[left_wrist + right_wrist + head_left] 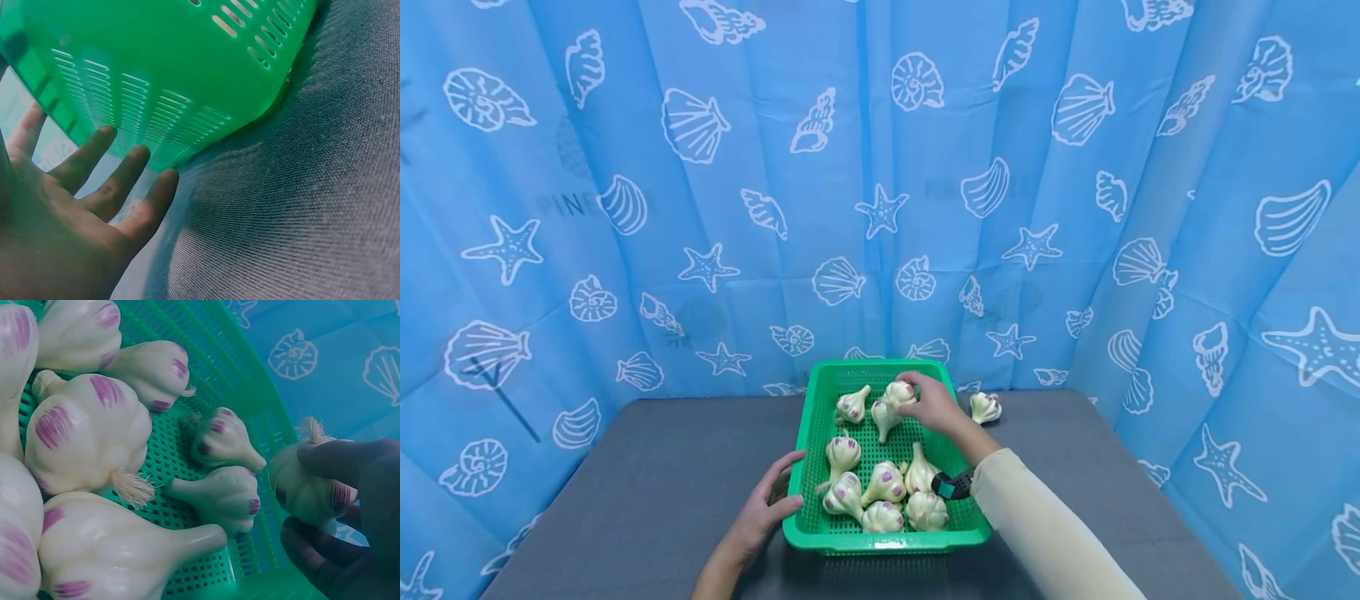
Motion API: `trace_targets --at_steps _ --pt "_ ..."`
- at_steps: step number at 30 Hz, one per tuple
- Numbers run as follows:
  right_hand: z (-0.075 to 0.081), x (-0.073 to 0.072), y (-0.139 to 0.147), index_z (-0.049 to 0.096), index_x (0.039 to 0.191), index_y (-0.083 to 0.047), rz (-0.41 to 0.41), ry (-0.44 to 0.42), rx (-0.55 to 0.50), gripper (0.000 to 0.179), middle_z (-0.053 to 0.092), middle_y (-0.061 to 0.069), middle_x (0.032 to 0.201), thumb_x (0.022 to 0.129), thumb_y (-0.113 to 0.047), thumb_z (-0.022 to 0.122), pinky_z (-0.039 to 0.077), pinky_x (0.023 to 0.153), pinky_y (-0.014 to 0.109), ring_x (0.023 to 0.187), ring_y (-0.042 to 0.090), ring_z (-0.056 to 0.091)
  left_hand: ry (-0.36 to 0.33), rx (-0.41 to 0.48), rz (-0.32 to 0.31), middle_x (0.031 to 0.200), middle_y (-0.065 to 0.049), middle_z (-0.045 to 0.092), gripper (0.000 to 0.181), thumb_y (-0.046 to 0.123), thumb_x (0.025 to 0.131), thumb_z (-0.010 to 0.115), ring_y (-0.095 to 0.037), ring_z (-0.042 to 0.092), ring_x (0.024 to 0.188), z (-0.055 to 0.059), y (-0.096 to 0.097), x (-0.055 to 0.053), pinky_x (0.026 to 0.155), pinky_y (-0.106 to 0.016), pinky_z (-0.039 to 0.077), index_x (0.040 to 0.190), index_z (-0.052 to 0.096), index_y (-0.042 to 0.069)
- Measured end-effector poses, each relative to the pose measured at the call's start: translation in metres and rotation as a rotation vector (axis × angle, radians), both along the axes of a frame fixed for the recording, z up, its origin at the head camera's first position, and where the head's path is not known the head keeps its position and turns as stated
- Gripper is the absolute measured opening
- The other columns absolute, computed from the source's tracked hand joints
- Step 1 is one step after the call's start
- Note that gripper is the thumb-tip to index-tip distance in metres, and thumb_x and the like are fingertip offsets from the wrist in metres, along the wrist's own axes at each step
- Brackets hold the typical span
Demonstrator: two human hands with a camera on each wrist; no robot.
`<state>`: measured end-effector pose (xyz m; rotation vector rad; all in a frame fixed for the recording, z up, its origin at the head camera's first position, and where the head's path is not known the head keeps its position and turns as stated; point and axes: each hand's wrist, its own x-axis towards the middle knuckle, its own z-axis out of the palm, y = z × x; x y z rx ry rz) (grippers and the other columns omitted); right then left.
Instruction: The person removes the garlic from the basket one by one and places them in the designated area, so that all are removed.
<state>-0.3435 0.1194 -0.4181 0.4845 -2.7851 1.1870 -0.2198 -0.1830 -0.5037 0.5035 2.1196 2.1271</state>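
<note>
A green perforated plastic basket [887,542] holds several white garlic bulbs [844,452] with purple streaks. Over its far right part, my right hand [938,407] pinches one garlic bulb [306,487] between thumb and fingers, its root tuft pointing up in the right wrist view. Just beside the held bulb in the head view is another garlic bulb [883,417] in the basket. My left hand [758,515] is at the basket's left side, its fingers spread and fairly straight, thumb near the rim. In the left wrist view those fingers [119,190] lie along the slotted wall.
A single garlic bulb [985,407] lies on the grey tabletop [677,467], right of the basket. A blue curtain [880,250] with white shell prints hangs behind the table. The black wrist device [953,485] sits above the basket's right edge.
</note>
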Motion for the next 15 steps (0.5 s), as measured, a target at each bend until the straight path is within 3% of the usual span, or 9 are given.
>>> trace_targets --at_steps 6,15 --pt "0.005 -0.001 0.004 0.057 0.128 -0.009 -0.021 -0.003 -0.031 0.051 0.057 0.011 0.127 0.082 -0.009 0.077 0.048 0.074 0.04 0.097 0.026 0.058 -0.003 0.002 -0.007 0.144 -0.031 0.033 0.059 0.011 0.098 0.05 -0.038 0.044 0.124 0.0 0.0 0.0 0.09 -0.032 0.046 0.152 0.026 0.005" --pt "0.009 -0.01 0.015 0.056 0.13 -0.008 -0.089 0.023 -0.116 0.055 0.057 0.014 0.125 0.08 -0.012 0.079 0.049 0.073 0.038 0.096 0.028 0.059 -0.002 0.002 -0.003 0.144 -0.031 0.033 0.06 0.011 0.098 0.051 -0.035 0.046 0.122 0.001 0.0 0.002 0.09 -0.033 0.046 0.152 0.026 0.005"
